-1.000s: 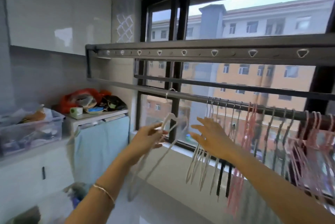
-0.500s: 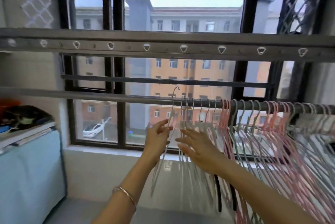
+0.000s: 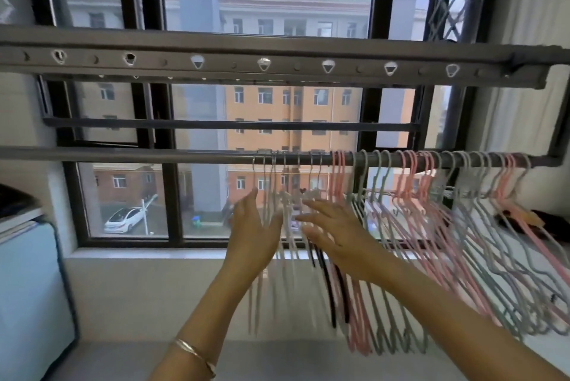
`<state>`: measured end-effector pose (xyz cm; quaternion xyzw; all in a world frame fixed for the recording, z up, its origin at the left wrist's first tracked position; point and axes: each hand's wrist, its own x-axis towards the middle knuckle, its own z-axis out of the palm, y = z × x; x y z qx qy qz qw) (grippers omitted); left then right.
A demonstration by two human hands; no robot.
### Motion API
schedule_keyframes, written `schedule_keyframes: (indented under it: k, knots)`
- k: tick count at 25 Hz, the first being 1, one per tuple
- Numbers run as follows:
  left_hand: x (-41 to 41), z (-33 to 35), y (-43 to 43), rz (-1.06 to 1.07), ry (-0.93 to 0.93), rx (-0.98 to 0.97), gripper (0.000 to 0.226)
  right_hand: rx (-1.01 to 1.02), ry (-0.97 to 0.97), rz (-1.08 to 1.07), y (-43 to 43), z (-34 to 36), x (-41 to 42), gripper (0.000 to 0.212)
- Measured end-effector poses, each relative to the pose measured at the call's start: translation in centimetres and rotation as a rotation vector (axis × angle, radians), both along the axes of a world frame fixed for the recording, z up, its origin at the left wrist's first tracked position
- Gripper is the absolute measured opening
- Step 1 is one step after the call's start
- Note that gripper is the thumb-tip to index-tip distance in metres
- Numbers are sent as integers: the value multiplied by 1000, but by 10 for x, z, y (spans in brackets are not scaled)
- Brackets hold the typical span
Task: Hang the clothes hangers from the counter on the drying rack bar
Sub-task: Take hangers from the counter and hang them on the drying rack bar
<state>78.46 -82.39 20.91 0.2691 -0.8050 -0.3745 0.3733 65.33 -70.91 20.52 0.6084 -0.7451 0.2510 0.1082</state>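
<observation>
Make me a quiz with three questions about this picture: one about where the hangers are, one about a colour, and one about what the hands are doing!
1. Where on the drying rack bar do the hangers hang?
A. Only at the left end
B. From the middle to the right end
C. Nowhere on it

2. What colour are the leftmost hangers?
A. Yellow
B. Purple
C. White

3. How are the left hand and the right hand?
A. Both open, gripping nothing
B. Both clenched in fists
C. Each gripping a hanger

Answers:
1 B, the bar's left part is bare and hooks crowd it from the middle rightwards.
2 C, those nearest the hands look white.
3 A, the fingers of both hands are straight and spread.
</observation>
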Motion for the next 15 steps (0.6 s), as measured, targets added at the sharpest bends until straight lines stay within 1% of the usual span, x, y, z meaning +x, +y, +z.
schedule_keyframes:
  k: [2,4,6,8,10,12,15]
  knots:
    - [-9,11,29,-14,6,-165,62,-44,-2,-38,31,0,-27,54]
    - [-28,16,65,-46,4,-251,65,-102,-51,-84,73,2,-60,53]
    - [-59,15,107,-89,8,-307,64,-163,-89,-136,129,0,-97,47]
    - [-103,9,163,-141,31,-356,56,-199,-114,-200,201,-6,-135,42]
    - [-153,2,224,-197,45,-391,50,-203,-152,-259,276,-15,-173,42]
    - [-208,-6,293,-285,40,-409,49,-215,-189,-341,355,-27,-217,46]
    - [-289,-20,381,-391,-8,-408,51,-279,-276,-451,459,-44,-283,36]
